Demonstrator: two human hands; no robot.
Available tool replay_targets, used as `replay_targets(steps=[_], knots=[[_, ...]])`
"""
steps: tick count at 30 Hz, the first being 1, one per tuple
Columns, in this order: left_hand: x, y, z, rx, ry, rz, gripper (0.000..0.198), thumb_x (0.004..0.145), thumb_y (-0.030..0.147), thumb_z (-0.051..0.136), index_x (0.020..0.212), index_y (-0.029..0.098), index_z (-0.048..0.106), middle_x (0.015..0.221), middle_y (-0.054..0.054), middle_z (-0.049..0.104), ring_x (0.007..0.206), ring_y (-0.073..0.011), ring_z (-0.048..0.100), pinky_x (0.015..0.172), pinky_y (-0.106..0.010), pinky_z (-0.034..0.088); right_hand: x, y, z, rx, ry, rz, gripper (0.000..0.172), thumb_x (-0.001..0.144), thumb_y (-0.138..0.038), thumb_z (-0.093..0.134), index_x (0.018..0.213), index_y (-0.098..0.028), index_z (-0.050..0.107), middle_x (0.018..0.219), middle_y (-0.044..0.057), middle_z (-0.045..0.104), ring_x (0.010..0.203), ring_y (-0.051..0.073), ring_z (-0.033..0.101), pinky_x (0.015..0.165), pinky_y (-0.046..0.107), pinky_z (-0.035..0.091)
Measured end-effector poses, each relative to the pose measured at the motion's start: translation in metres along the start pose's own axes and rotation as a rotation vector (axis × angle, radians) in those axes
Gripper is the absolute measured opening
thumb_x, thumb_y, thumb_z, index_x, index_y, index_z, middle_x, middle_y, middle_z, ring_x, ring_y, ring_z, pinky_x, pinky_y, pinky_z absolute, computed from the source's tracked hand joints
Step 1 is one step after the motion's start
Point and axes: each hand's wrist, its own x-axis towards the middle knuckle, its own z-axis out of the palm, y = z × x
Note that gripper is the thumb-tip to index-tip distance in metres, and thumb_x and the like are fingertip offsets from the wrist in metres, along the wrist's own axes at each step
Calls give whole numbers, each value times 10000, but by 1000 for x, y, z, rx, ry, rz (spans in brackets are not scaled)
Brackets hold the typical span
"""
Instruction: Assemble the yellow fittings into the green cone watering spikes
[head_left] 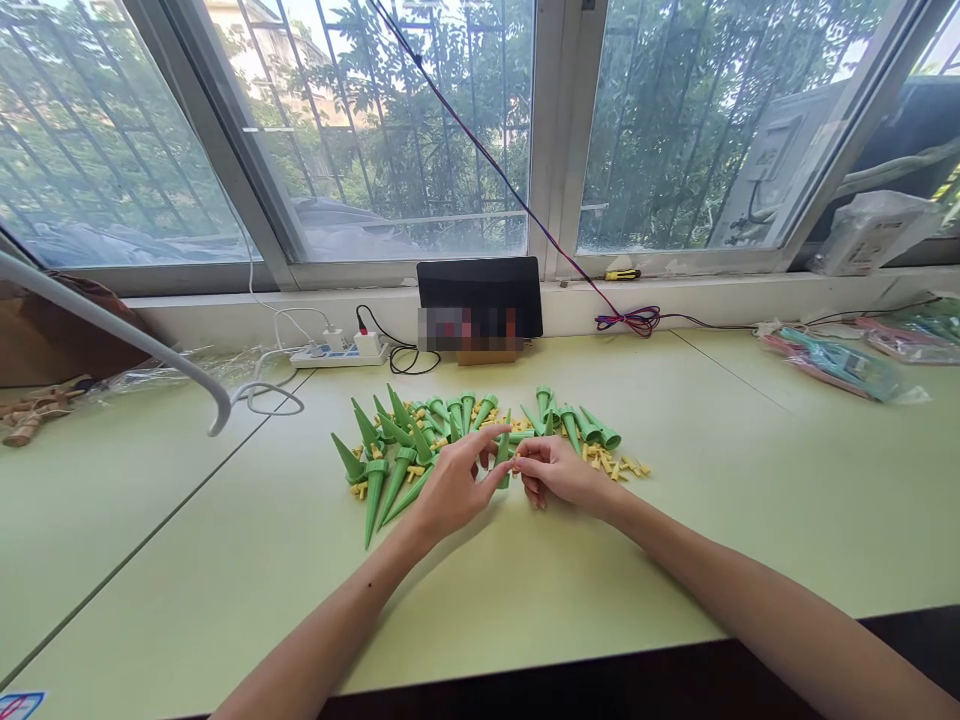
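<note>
My left hand point(456, 487) is closed around a green plastic watering spike point(504, 452) with its tip pointing up. Thumb and forefinger of my right hand point(561, 470) pinch a small yellow plastic fitting point(516, 458), mostly covered by the fingertips, right beside that spike. The two hands almost touch. To the left lies a heap of loose green spikes point(395, 482) mixed with yellow fittings. More green spikes point(574, 425) lie behind my right hand, with loose yellow fittings point(616, 464) to their right.
A dark tablet point(480, 280) leans against the window ledge at the back. Left of it is a white power strip point(337, 354) with cables. A coiled red-and-blue cable point(628, 320) lies behind, and plastic-bagged items point(832, 362) are at the right. A white curved tube point(150, 338) crosses the left side.
</note>
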Motion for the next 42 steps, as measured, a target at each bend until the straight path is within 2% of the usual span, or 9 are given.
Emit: replay_targets(steps=[4,8,14,19,27,33,38,42], knots=[[0,1,0,-70,15,-7,497,887,284,623,1356,252,460,819,30,613,576,-87,508,566,-201,445,0,-1,0,14,3,-7,290,848,-422,649,727,-189,525,505,-68,502,413,102,528,411,215,442],[0,3,0,-110,33,-33,527,876,281,630,1365,250,436,871,18,618,563,-77,504,562,-196,454,-1,-2,1,29,7,-20,303,843,-430,655,717,-190,518,510,-69,495,409,100,522,409,216,432],[-1,3,-1,-62,51,-31,469,874,292,623,1323,204,519,845,12,645,475,-52,462,556,-203,442,-2,-4,3,9,19,-47,324,852,-449,645,708,-193,510,514,-62,501,416,104,517,423,226,429],[-1,3,-1,-53,58,-28,420,875,292,616,1274,168,574,750,12,660,473,-68,478,554,-210,437,-3,-7,5,-37,36,-77,317,872,-435,617,700,-198,498,510,-61,501,415,104,513,433,227,428],[-1,5,-2,-166,49,-58,395,876,366,634,1203,145,616,832,-36,679,478,-63,477,507,-213,433,-3,-3,4,-97,51,-100,305,895,-437,583,718,-204,498,518,-61,502,414,110,519,426,230,446],[1,7,-3,-222,66,-57,322,880,379,644,1099,143,657,672,-3,616,545,-104,541,524,-220,469,-4,-2,4,-116,64,-106,289,898,-430,571,731,-205,499,513,-65,504,407,111,522,413,225,446],[3,9,-4,-301,89,-41,246,913,372,614,1013,167,706,905,-60,651,668,-111,605,553,-211,496,-3,-3,5,-106,70,-109,287,900,-422,561,726,-203,496,517,-64,510,403,109,521,419,229,454],[4,9,-6,-368,101,-67,263,927,394,592,952,177,739,885,-56,627,645,-100,577,497,-191,452,-2,-2,5,-91,79,-112,292,893,-421,569,716,-205,485,519,-62,516,404,109,516,425,235,454]])
